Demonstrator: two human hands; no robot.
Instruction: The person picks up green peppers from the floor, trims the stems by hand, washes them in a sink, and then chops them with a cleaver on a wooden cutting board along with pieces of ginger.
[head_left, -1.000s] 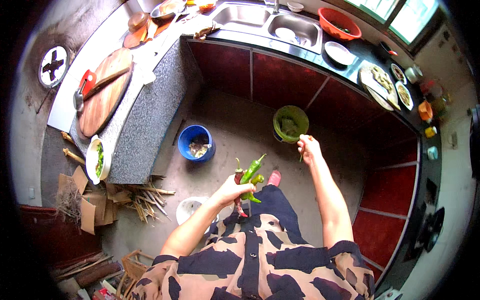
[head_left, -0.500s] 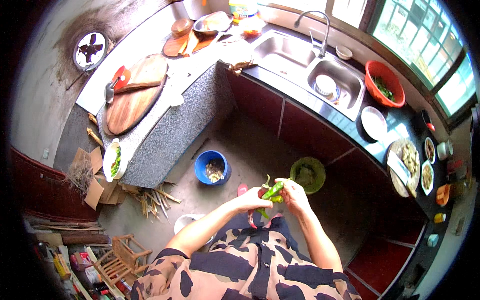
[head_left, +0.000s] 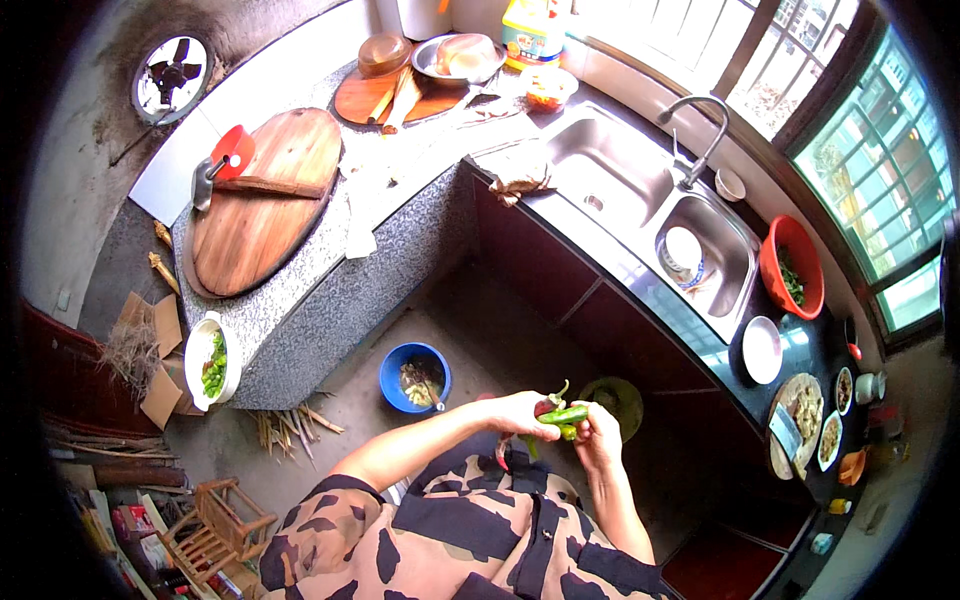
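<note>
In front of my waist, my left hand (head_left: pixel 515 411) is closed around a bunch of green and red chili peppers. A long green pepper (head_left: pixel 562 415) points out of it to the right, and a red pepper (head_left: pixel 502 452) hangs below the palm. My right hand (head_left: pixel 600 438) pinches the right end of the green peppers. Its fingertips are partly hidden behind them. On the floor ahead and to the left stands a blue bucket (head_left: pixel 385 388) with pale scraps inside. A yellow-green bin (head_left: pixel 628 405) sits just beyond my right hand.
At the left counter corner stands a white dish (head_left: pixel 233 375) of cut green peppers, near a round wooden board (head_left: pixel 270 220). A double sink (head_left: pixel 610 165), a red basin (head_left: pixel 813 275) and a cleaver (head_left: pixel 785 432) line the right counter. A small wooden chair (head_left: pixel 215 530) is at lower left.
The view has shifted, so the counters and bucket appear in different places. My right hand has dropped slightly along the peppers; both hands still hold them.
</note>
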